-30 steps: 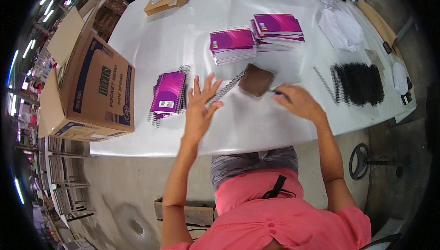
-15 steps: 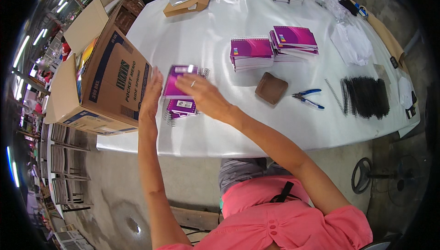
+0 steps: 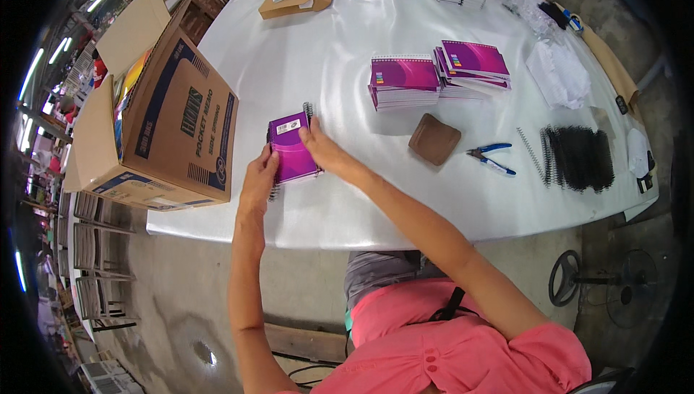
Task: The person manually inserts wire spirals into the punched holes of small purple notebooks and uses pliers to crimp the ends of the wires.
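Note:
A small stack of purple spiral notebooks point(image 3: 293, 161) lies on the white-covered table, with a white label on the top cover. My left hand point(image 3: 259, 178) closes on the stack's left edge, thumb near the cover. On the opposite side, my right hand point(image 3: 329, 154) presses its fingers against the right edge, so the stack sits between both hands. Black wire coils stick out at the upper right and lower left of the stack. How many notebooks lie in it is hidden.
Left of my hands stands an open cardboard carton point(image 3: 177, 116). To the right are purple notebook stacks point(image 3: 405, 74), a brown square pad point(image 3: 434, 139), blue-handled pliers point(image 3: 493, 155) and black spiral coils point(image 3: 578, 157). A shallow cardboard box point(image 3: 311, 2) lies at the far side.
My left hand has moved from beside the carton onto the notebooks' left edge. My right hand has shifted from over the top to the right edge. The notebooks now lie more evenly stacked.

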